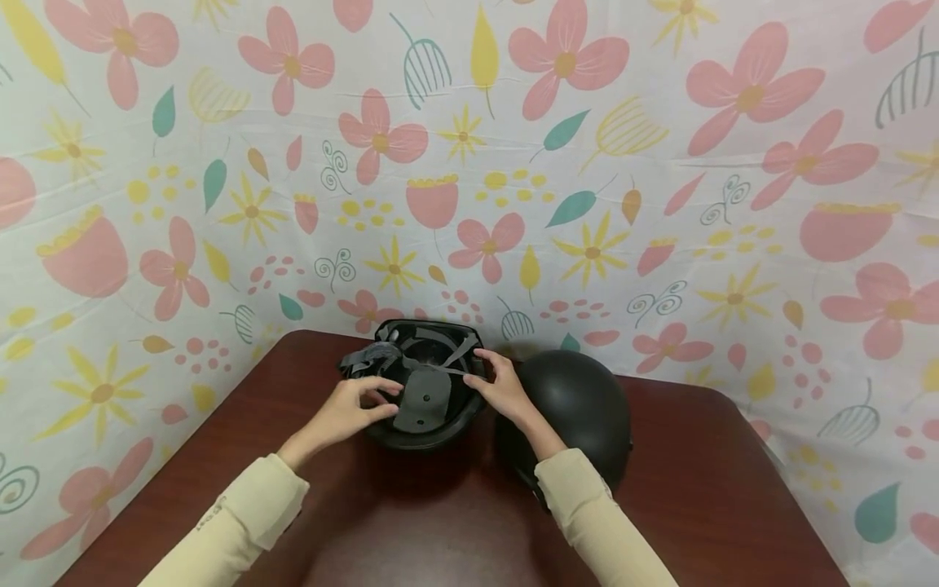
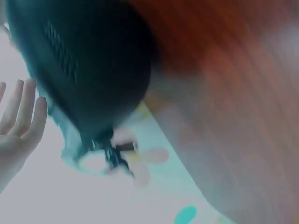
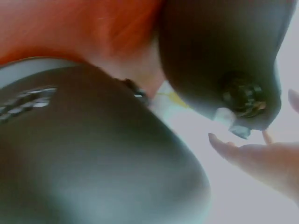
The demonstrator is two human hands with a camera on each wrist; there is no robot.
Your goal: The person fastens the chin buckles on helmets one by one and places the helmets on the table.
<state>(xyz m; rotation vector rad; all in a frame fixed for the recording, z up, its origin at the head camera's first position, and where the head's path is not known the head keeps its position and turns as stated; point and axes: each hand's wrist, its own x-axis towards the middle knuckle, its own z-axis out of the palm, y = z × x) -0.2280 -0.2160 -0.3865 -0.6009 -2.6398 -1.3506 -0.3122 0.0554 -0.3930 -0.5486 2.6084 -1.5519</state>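
Observation:
An upturned black helmet [image 1: 418, 441] rests on the table, its grey padding [image 1: 424, 399] and grey straps [image 1: 462, 352] showing inside. A bunched strap with fittings [image 1: 374, 356] hangs over its left rim. My left hand [image 1: 355, 410] hovers at the left front of the opening; its fingers [image 2: 25, 109] look straight in the left wrist view and hold nothing. Over the right rim is my right hand [image 1: 502, 387], thumb and index finger apart beside a strap end. A round fitting [image 3: 243, 95] shows on the helmet's side in the right wrist view.
A second black helmet [image 1: 575, 403] stands dome up just right of the first, under my right forearm. Both are on a dark red-brown table [image 1: 697, 456]. Flower-printed cloth [image 1: 469, 163] hangs close behind the table and along its sides.

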